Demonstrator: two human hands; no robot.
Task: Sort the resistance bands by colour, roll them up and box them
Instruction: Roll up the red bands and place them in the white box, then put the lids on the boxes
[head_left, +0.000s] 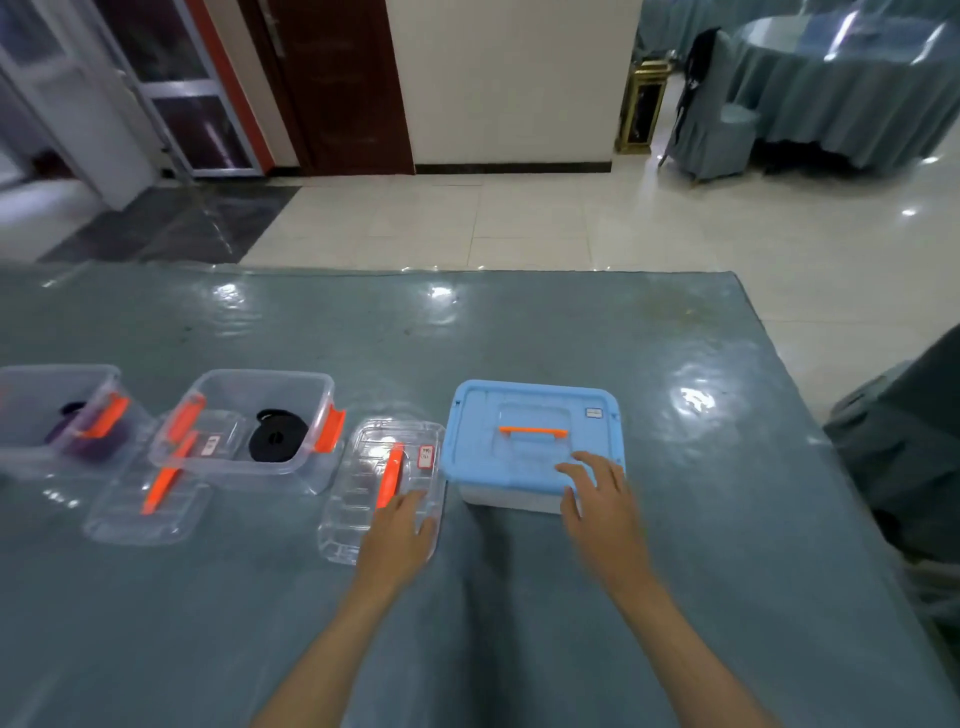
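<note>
A rolled black band (275, 437) lies in the open clear box (218, 395) left of centre. At the far left a second clear box (31, 384) holds a rolled purple band (88, 434). A blue-lidded box (524, 415) with an orange handle stands closed at the middle. A clear lid (358, 493) with an orange handle lies flat between them. My left hand (402, 530) rests on that lid's near right part, fingers relaxed. My right hand (597, 493) reaches over the blue lid's near right corner with fingers spread and straight.
Another clear lid (119, 514) with an orange handle lies in front of the two clear boxes. The table (519, 623) has a grey-blue cloth under glossy plastic. A covered chair (904, 441) stands off the table's right edge.
</note>
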